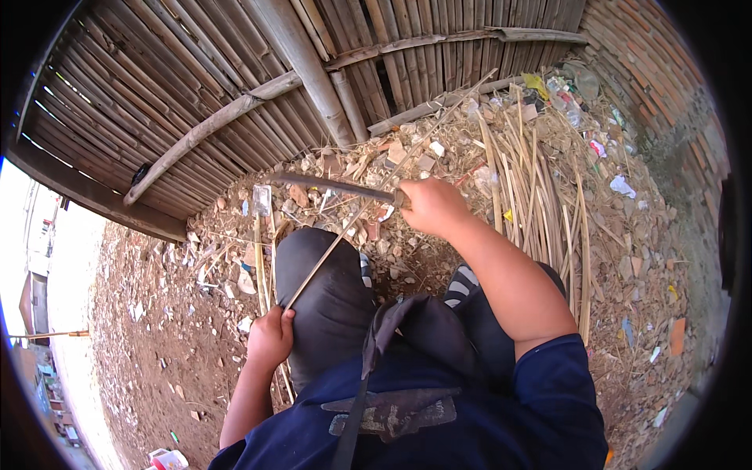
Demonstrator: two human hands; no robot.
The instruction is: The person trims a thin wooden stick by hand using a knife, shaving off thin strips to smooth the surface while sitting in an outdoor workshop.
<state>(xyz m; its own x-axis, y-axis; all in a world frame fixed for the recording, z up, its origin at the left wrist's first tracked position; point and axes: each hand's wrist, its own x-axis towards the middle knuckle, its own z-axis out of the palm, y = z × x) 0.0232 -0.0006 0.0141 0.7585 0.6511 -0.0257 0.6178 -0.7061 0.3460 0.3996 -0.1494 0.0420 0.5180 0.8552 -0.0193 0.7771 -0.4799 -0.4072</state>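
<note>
My left hand (270, 337) is closed round the near end of a long, thin bamboo strip (327, 254) beside my left knee. The strip slants up and away to the right, past my knee toward the bamboo wall. My right hand (431, 208) grips the handle of a machete (333, 185) in front of my knees. Its dark blade points left and crosses the strip close to my right fist. Whether the edge presses into the strip or only rests against it, I cannot tell.
Many split bamboo strips (540, 200) lie in a bundle right of my legs; a few more strips (259, 258) lie by my left leg. Stones and litter cover the ground (172, 329). A bamboo wall (227, 78) stands ahead, a brick wall (658, 55) at right.
</note>
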